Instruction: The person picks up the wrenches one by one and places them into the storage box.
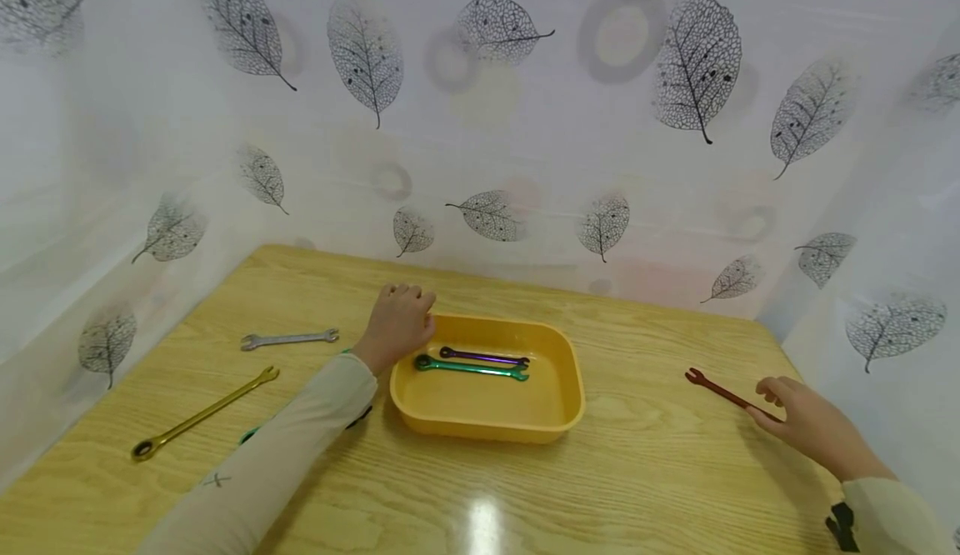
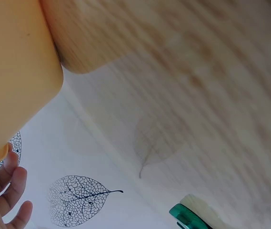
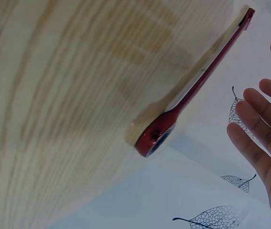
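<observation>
Pinching the rim of the yellow rectangular plastic tray (image 1: 480, 407) at its far left corner, left hand (image 1: 399, 322) has its fingers bent over the edge. Right hand (image 1: 813, 426) holds nothing: fingers apart, loosely bent, beside the near end of a red metal combination wrench (image 1: 722, 392); right wrist view shows a gap between them. Red wrench lies on the light wood-grain desk (image 1: 645, 472), well right of tray. Inside tray: slim purple metal wrench (image 1: 483, 357), longer shiny green metal wrench (image 1: 472, 368) just nearer the person. Left side of desk: silver metal wrench (image 1: 291, 339), long gold metal wrench (image 1: 210, 413) nearer, set diagonally. Another green metal wrench (image 1: 249, 435) mostly hidden by left sleeve (image 1: 262, 455). White leaf-print curtain (image 1: 540, 155) behind.
</observation>
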The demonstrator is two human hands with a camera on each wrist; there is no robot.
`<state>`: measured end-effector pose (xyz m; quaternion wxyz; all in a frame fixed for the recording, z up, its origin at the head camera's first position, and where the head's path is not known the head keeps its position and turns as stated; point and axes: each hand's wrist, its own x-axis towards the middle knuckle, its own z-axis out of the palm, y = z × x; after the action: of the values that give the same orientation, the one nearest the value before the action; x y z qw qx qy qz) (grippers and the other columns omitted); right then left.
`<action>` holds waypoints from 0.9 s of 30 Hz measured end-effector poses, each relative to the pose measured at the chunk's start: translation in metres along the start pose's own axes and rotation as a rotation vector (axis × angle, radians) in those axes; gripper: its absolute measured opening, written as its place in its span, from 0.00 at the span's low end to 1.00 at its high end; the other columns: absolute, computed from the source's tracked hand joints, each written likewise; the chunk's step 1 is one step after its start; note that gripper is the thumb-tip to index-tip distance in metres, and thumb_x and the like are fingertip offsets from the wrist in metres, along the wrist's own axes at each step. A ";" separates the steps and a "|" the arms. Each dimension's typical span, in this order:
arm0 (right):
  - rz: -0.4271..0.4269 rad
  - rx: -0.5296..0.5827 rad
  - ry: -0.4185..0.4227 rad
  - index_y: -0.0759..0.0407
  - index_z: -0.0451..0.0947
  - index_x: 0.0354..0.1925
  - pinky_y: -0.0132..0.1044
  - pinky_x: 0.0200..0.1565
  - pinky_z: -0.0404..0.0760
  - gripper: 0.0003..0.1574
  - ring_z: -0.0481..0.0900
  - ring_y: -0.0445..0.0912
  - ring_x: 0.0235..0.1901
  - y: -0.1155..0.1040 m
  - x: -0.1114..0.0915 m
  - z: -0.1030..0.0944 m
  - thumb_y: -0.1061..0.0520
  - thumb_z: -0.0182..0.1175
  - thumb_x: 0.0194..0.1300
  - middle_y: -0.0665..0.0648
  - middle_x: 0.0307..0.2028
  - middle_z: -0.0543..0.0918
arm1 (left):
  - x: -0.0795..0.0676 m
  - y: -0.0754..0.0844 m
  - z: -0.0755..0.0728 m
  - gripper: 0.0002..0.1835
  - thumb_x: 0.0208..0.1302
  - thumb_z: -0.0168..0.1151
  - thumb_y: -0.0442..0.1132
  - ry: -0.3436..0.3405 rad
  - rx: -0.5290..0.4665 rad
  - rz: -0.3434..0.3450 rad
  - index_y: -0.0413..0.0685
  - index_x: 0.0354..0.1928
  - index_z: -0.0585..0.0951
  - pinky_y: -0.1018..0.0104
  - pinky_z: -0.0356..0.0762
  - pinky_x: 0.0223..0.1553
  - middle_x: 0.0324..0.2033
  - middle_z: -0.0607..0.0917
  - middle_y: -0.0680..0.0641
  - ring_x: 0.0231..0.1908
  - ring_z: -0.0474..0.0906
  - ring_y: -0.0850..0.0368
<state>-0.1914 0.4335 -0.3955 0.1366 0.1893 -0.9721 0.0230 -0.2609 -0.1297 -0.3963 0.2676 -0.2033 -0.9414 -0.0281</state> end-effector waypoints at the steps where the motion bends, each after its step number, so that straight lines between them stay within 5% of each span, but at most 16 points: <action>1: 0.004 0.003 -0.019 0.62 0.76 0.34 0.40 0.27 0.75 0.17 0.76 0.49 0.26 0.002 0.000 0.000 0.59 0.71 0.46 0.55 0.28 0.79 | 0.000 0.000 0.000 0.08 0.55 0.59 0.40 0.001 0.001 0.000 0.46 0.36 0.80 0.50 0.74 0.46 0.30 0.83 0.44 0.35 0.79 0.47; 11: 0.128 0.080 -0.259 0.63 0.75 0.35 0.41 0.28 0.74 0.13 0.75 0.46 0.27 0.017 0.004 0.001 0.55 0.65 0.56 0.55 0.29 0.78 | -0.001 0.000 0.000 0.07 0.55 0.59 0.39 0.007 -0.013 0.009 0.46 0.35 0.79 0.51 0.74 0.45 0.30 0.83 0.44 0.35 0.79 0.47; 27: 0.114 0.102 -0.342 0.61 0.77 0.32 0.35 0.26 0.71 0.10 0.70 0.36 0.24 0.026 0.007 0.011 0.56 0.65 0.54 0.50 0.25 0.76 | -0.001 0.001 -0.002 0.06 0.54 0.60 0.39 0.030 -0.016 0.016 0.46 0.33 0.79 0.51 0.74 0.43 0.29 0.83 0.45 0.33 0.78 0.48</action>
<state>-0.2100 0.4539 -0.4036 -0.0416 0.1418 -0.9879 0.0473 -0.2591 -0.1297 -0.3950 0.2804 -0.2124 -0.9354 -0.0368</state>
